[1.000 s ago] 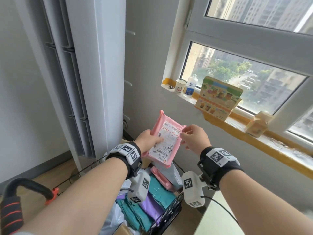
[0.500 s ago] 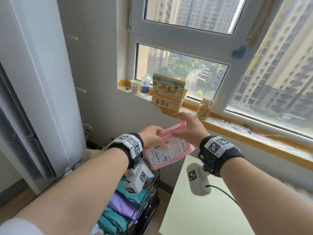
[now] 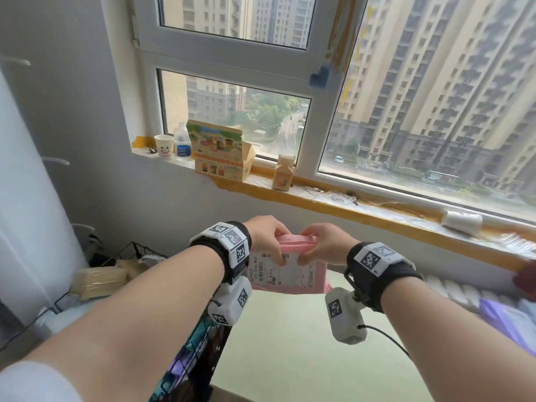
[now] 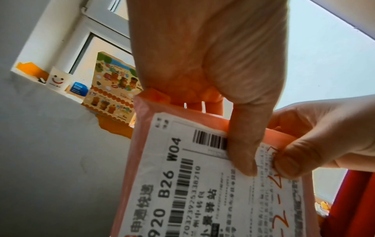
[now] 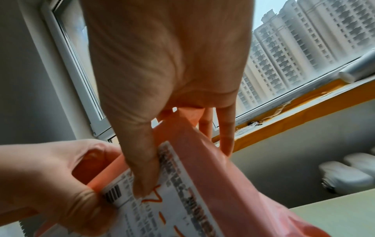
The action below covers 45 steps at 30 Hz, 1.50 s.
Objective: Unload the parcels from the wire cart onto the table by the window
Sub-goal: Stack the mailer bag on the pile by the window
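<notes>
The wire cart [image 3: 200,349] lies mostly behind the left forearm; table-edge parcels [image 3: 504,317] are blurred.

The white shipping label [image 4: 213,184] on the pink parcel [image 4: 129,160] you hold reads "申通快递", "920 B26 W04", with barcodes; red handwriting crosses its right part. On the far sill, a paper cup [image 3: 164,147] bears a red smiley.
</notes>
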Available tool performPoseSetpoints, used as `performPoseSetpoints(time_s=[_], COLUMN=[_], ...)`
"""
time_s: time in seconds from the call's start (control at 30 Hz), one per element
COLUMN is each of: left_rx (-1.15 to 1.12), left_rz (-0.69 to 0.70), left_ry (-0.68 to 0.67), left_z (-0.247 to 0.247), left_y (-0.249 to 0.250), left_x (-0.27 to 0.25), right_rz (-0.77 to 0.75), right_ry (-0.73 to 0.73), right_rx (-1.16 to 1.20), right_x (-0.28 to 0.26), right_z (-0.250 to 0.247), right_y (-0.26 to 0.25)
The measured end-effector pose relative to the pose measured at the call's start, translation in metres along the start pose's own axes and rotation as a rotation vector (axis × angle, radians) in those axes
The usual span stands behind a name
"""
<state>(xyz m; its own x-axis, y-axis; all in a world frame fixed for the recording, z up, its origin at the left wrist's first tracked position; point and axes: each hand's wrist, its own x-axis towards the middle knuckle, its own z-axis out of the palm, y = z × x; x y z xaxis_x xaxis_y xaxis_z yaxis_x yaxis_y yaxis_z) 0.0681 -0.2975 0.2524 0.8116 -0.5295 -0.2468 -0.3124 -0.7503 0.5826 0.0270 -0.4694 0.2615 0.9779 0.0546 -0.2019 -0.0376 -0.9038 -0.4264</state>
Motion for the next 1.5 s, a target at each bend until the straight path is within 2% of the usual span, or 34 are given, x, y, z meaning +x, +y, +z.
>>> performPoseSetpoints(time_s=[0.1, 0.23, 0.33, 0.43, 0.5, 0.6, 0.73, 0.8, 1.0, 1.2, 1.4, 1.5], left_rx=[0.036, -0.031, -0.178, -0.324, -0.415, -0.58, -0.68, -0.733, -0.776, -0.801, -0.783, -0.763], left_rz=[-0.01, -0.008, -0.032, -0.12, -0.153, -0.171, -0.065, -0.032, -0.01, -0.035, -0.073, -0.077], left_ry=[0.03, 0.2, 0.371, 0.42, 0.366, 0.173, -0.06, -0.13, -0.256, -0.35, -0.384, -0.407], left_z=[0.005, 0.013, 0.023, 0.04, 0.056, 0.092, 0.156, 0.187, 0.257, 0.302, 0.324, 0.333], left_y=[0.024, 0.05, 0.074, 0.1, 0.121, 0.159, 0.221, 0.254, 0.336, 0.38, 0.396, 0.401], left_x=[0.007, 0.023, 0.035, 0.053, 0.068, 0.089, 0.117, 0.133, 0.166, 0.198, 0.244, 0.272], right_rz=[0.019, 0.063, 0.133, 0.22, 0.268, 0.326, 0.387, 0.42, 0.527, 0.621, 0.743, 0.823], right_ry=[-0.007, 0.049, 0.114, 0.173, 0.209, 0.244, 0.314, 0.343, 0.427, 0.592, 0.6, 0.53], right_rx=[0.038, 0.162, 0.376, 0.617, 0.764, 0.944, 1.033, 1.022, 0.861, 0.674, 0.39, 0.244], right_x=[-0.012, -0.029, -0.042, -0.055, -0.064, -0.081, -0.103, -0.117, -0.157, -0.172, -0.161, -0.15], right_z=[-0.011, -0.027, -0.041, -0.057, -0.068, -0.082, -0.091, -0.095, -0.106, -0.112, -0.118, -0.124], right_y=[0.024, 0.062, 0.099, 0.139, 0.167, 0.209, 0.273, 0.307, 0.407, 0.467, 0.5, 0.517])
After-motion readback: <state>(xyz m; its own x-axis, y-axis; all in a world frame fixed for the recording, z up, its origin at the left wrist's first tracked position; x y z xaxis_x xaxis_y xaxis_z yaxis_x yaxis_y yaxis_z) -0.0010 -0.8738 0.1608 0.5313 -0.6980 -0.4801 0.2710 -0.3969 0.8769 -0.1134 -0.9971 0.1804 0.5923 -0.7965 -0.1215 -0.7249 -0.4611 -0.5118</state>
